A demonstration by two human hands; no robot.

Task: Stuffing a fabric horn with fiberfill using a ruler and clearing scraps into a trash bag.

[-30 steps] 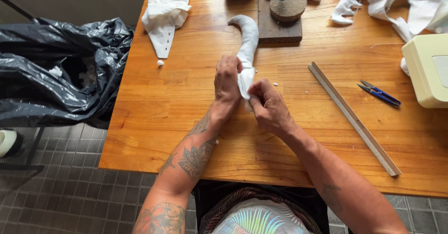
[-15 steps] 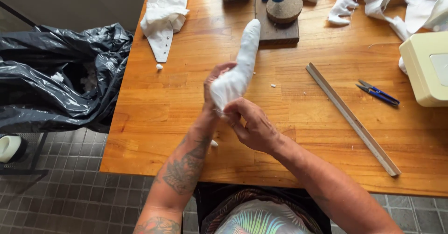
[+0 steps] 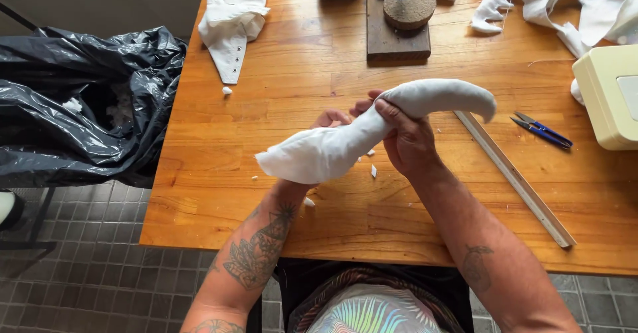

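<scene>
Grey floor tiles run under a wooden table (image 3: 219, 193) that fills most of the view, with one black rubbish bag (image 3: 73, 107) gaping open at its left edge.

Above the middle of the table, one stuffed white cloth tube (image 3: 372, 130) is held clear of the wood, curved like a horn, its closed tip pointing right and its flatter open end hanging toward the left. The right hand (image 3: 405, 140) is wrapped tight around its middle. The left hand (image 3: 332, 117) is mostly hidden behind the tube; only a few knuckles show, so I cannot tell whether it grips the cloth or merely props it.

Risks, as I judge them: the open end sags low (it looks unsewn), so a hard squeeze could push stuffing out onto the table, where several small white bits (image 3: 372, 171) lie. With only one sure grip, the tube could also twist or slip.

Counted: one long wooden ruler (image 3: 515, 177), lying aslant just right of the hands; one pair of blue snips (image 3: 541, 130) beyond it; one cream machine (image 3: 608, 97) at the right edge; one dark wooden block (image 3: 397, 37) bearing a round cork pad; one loose white cloth piece (image 3: 232, 20) top left; a heap of white cloth (image 3: 565, 0) top right.
</scene>
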